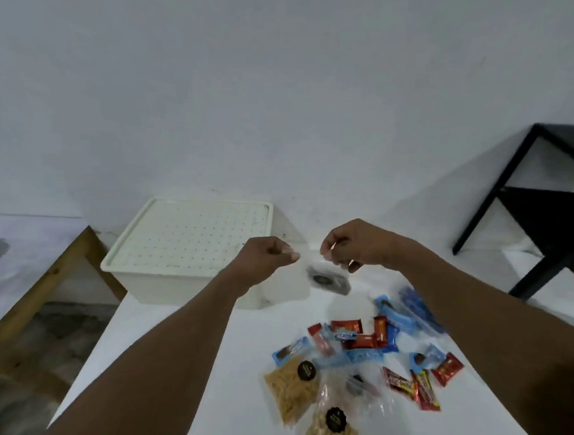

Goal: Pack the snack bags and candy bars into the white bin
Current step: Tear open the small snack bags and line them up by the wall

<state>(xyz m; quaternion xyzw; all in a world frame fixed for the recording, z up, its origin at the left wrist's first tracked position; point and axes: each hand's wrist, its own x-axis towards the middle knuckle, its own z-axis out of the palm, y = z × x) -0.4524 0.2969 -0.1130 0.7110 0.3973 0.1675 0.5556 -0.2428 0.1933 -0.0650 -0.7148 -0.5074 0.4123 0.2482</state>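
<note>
Snack bags [307, 399] and candy bars [366, 339] lie scattered on the white counter [207, 362] near its right side, in front of the white bin [185, 245]. Two clear bags of pale yellow snacks with round black labels sit nearest the camera, and red and blue wrapped bars spread out behind and to the right of them. White bin stands at the far end of the counter against the wall, its perforated lid [196, 236] on top.

Both hands are raised between the bin and the pile, holding a small clear bag [326, 275] up off the counter; it is blurred, with something dark inside. Left hand [267, 256] has its fingers pressed together, pinching the bag's left top edge. Right hand [353, 245] has its fingers curled and pinching the right top edge. The bag hangs just in front of the bin's right corner.

A black frame [543, 202] stands at the right, and a wooden frame [45, 289] at the left.
</note>
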